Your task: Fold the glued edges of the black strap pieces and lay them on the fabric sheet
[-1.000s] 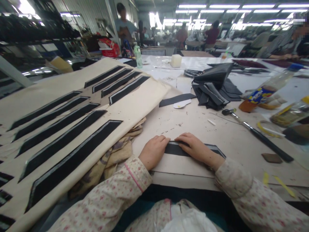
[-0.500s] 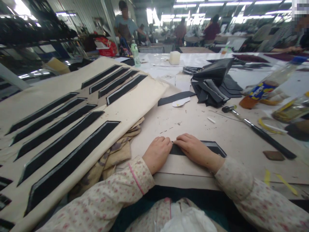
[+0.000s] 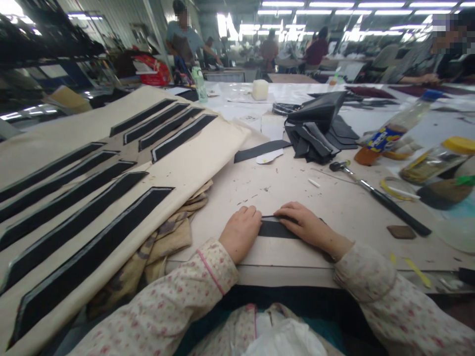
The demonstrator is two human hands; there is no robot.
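A flat black strip [image 3: 275, 229], which looks like leather or similar sheet material, lies on the table near its front edge. My left hand [image 3: 242, 231] is closed over its left end, fingers curled at the far edge. My right hand [image 3: 308, 226] covers the right part, thumb and fingertips pinched together on the far edge. Between the hands a stretch of strip shows, with a thin grey band along its upper side. The right end is mostly hidden under my right hand.
On the left a pale board [image 3: 200, 163] carries several black strips, with crumpled brown cloth [image 3: 168, 249] beneath. Ahead lie a loose black strip [image 3: 261, 151] and a pile of black pieces [image 3: 315, 141]. A hammer [image 3: 386, 200], a bottle [image 3: 386, 136] and a jar [image 3: 434, 165] are on the right.
My right hand has slid to the right along the strip's far edge, widening the gap between my hands. My left hand stays at the left end. The view has turned slightly to the right.
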